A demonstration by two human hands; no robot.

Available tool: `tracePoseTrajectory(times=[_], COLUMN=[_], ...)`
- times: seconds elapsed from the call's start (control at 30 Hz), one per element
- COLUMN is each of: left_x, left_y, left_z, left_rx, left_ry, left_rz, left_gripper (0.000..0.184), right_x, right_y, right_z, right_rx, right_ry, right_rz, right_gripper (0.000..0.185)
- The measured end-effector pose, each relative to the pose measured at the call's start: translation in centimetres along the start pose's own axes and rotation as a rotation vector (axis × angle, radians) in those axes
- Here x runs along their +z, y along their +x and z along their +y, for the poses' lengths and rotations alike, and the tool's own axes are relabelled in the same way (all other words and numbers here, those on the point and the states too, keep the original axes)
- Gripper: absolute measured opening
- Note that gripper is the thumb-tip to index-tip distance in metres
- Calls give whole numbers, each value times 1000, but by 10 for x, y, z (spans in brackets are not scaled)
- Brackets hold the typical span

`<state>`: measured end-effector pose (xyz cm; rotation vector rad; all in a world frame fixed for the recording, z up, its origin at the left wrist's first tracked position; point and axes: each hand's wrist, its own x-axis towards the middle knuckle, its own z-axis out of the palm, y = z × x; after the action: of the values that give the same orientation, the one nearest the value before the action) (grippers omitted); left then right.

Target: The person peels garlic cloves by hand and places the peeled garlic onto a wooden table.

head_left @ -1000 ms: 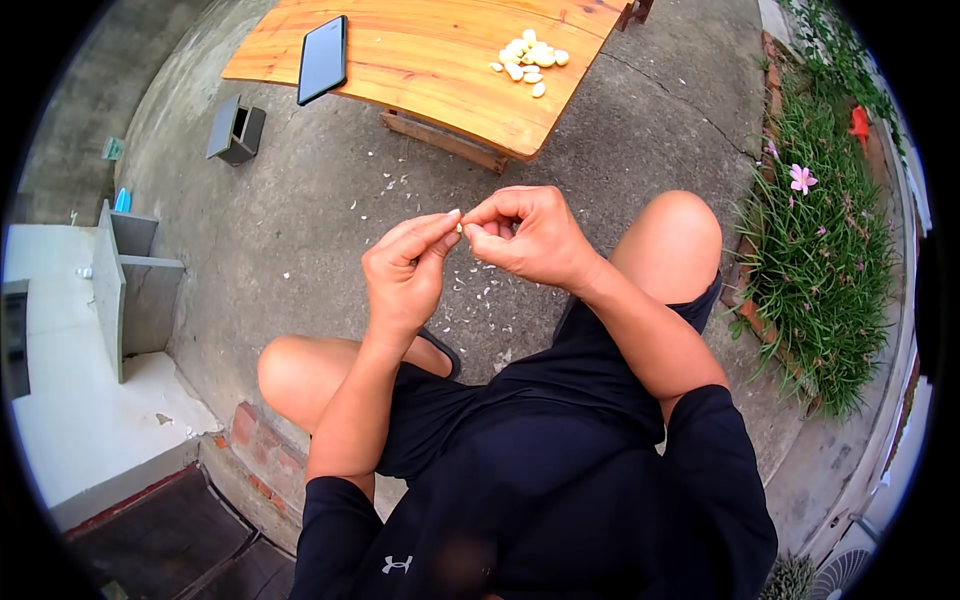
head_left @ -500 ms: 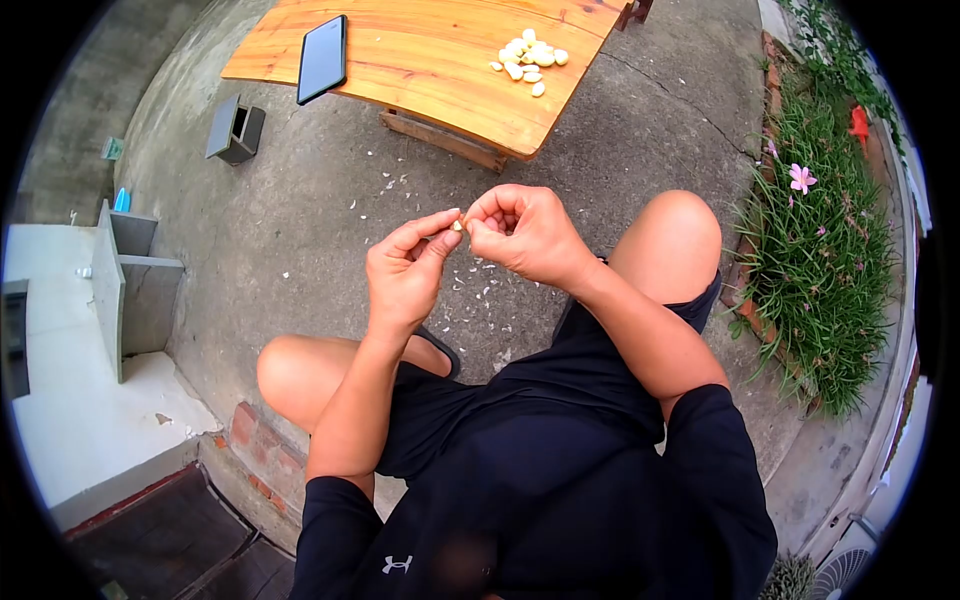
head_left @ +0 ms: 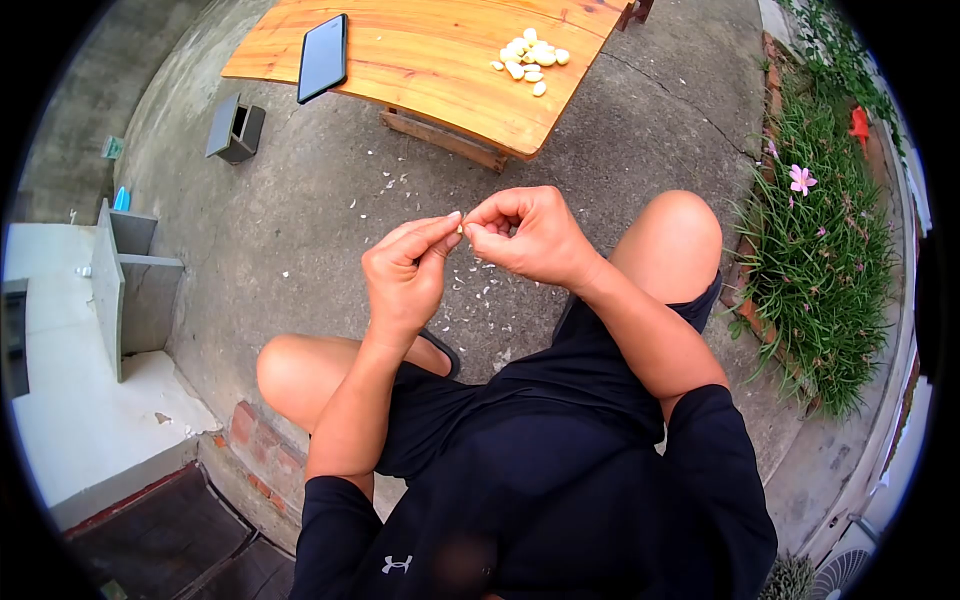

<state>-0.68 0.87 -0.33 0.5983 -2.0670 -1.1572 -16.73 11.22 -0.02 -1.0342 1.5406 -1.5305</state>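
Above my lap, a small pale garlic clove (head_left: pixel 460 230) sits between the fingertips, mostly hidden by them. My left hand (head_left: pixel 405 275) pinches it between thumb and fingers. From the other side my right hand (head_left: pixel 532 235) is closed, its thumb and forefinger pressed together at the clove; whether they grip the clove or its skin I cannot tell. A loose pile of peeled garlic cloves (head_left: pixel 543 58) lies on the right part of the wooden table (head_left: pixel 430 65), with a few cloves apart at its edge.
A tablet or large phone (head_left: pixel 323 58) lies at the table's left edge. Bits of garlic skin (head_left: pixel 482 297) are scattered over the concrete floor. A grey box (head_left: pixel 236 130) stands left of the table. On the right runs a planted bed (head_left: pixel 825 270) with brick edging.
My left fingers have shifted slightly and closed more over the clove, so less of it shows. My right hand has barely moved.
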Motion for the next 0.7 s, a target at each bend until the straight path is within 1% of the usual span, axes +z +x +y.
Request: tracePoseTrajectory(times=[0.23,0.43,0.47,0.53,0.63,0.7], left_x=[1,2,2,3,5,4], left_y=[1,0,0,-1,-1,-3], left_z=[10,9,9,9,-8,-6], left_rx=[140,125,110,80,-16,-226], left_ry=[146,152,132,91,-97,-305], left_rz=[26,33,31,27,35,16], left_gripper=[22,22,22,20,20,21], right_x=[2,9,10,11,8,5], right_y=[0,-4,-4,-3,0,3], right_z=[5,7,7,11,9,9], right_rx=[33,53,52,101,165,171], right_ry=[15,-2,-19,45,174,220], right_rz=[7,53,65,64,48,38], right_gripper=[11,12,13,13,8,5])
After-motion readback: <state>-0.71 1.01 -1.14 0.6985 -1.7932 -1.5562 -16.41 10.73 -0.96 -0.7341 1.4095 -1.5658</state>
